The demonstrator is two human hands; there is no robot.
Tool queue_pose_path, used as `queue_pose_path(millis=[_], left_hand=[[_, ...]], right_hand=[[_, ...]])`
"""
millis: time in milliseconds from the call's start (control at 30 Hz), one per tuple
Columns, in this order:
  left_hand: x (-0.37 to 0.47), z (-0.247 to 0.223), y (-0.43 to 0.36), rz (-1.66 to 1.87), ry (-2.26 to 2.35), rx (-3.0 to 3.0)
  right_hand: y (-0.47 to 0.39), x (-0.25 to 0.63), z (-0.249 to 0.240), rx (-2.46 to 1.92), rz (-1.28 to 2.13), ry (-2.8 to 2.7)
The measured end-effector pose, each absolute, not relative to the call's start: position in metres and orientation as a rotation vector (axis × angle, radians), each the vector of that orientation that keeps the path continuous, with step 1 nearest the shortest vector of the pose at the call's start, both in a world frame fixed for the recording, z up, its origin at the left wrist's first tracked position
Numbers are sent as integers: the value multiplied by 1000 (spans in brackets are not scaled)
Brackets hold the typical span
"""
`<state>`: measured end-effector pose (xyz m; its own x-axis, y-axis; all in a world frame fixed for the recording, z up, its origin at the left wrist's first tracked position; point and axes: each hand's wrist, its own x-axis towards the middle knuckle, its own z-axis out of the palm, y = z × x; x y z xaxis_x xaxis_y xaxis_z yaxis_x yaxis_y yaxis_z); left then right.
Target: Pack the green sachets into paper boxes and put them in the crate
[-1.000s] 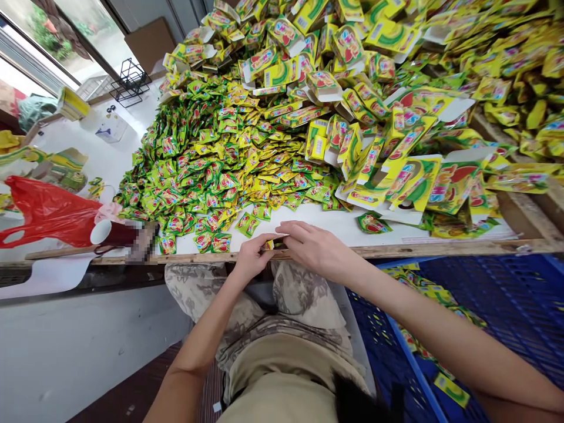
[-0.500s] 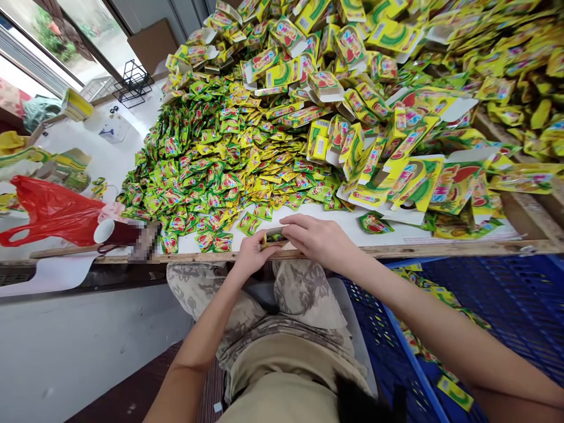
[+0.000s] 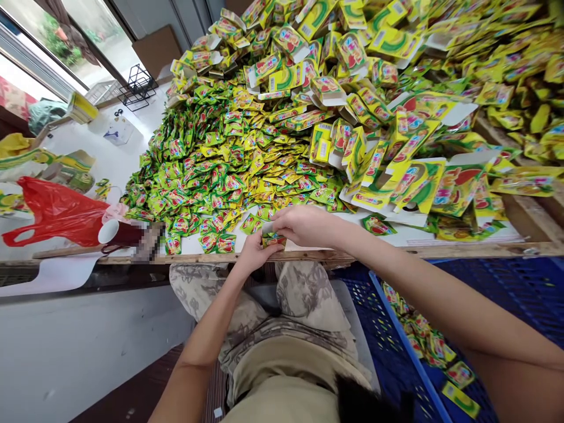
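Observation:
At the table's front edge, my left hand is wrapped around a small printed candy box, with the thumb along its near side. A pale flap shows at the box's upper end. From the right, my right hand closes its fingers on the top of the same box, hiding part of it. Just beyond my hands lie loose green candy sachets. Behind them rises a big heap of green sachets, mixed with yellow sachets.
Open and folded yellow boxes are piled at the back and right. Below right, a blue crate contains several packs. A red plastic bag and a cup stand at left. A wooden strip edges the table.
The box has tilted so that its printed face shows more. My right hand's fingers have drawn in from reaching over the box to a closed grip at its top.

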<state>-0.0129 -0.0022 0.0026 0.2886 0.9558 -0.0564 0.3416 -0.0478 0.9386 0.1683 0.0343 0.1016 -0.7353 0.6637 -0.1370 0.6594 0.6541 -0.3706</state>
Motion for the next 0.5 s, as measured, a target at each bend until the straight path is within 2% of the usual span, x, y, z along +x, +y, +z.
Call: queue_pose_path(millis=[167,333,500], left_hand=[[-14,2,0,789,1220,1549],[-13,-1,1,748,1220,1491],[-11,-3,3,754,1174,1479]], right_hand=[[47,162,102,-1161,682,-3001],[49,164,101,-1085,565,-2812],[55,159,95,-995,707,-2808]])
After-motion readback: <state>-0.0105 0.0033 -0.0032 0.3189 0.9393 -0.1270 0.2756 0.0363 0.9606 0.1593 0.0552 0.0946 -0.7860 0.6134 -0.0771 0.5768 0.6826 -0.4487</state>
